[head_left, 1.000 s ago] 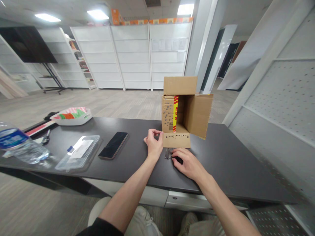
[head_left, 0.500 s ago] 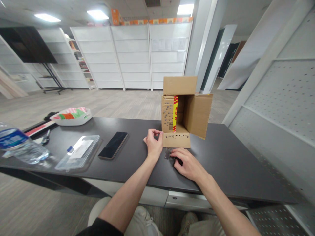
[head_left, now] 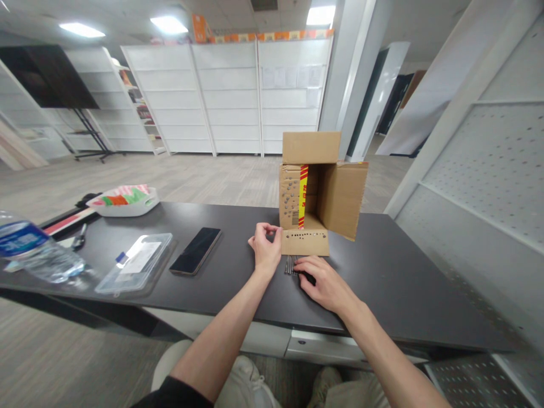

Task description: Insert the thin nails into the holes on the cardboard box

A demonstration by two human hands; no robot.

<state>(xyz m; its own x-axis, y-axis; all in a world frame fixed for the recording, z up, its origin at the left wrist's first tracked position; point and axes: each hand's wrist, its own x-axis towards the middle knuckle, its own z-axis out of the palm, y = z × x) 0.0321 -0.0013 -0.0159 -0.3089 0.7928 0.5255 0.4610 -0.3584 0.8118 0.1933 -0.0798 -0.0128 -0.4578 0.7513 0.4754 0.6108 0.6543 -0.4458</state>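
A cardboard box (head_left: pixel 331 195) stands on the dark table, its open side facing me. Its front flap (head_left: pixel 308 246) lies down toward me with a row of small dark holes. Grey round dots cover the left flap, beside yellow-red tape (head_left: pixel 303 195). My left hand (head_left: pixel 266 249) is at the front flap's left edge, fingers curled and tips pinched together; what they hold, if anything, is hidden. Thin metal nails or screws (head_left: pixel 289 265) lie in a bunch before the flap. My right hand (head_left: pixel 323 280) rests with its fingertips on their right end, thumb apart from the fingers.
To the left lie a black phone (head_left: pixel 196 251), a clear plastic case (head_left: pixel 135 263) and a water bottle (head_left: pixel 40 249) on its side. Behind them is a white basket (head_left: pixel 131 209) with colourful contents. A white perforated panel (head_left: pixel 493 164) rises on the right.
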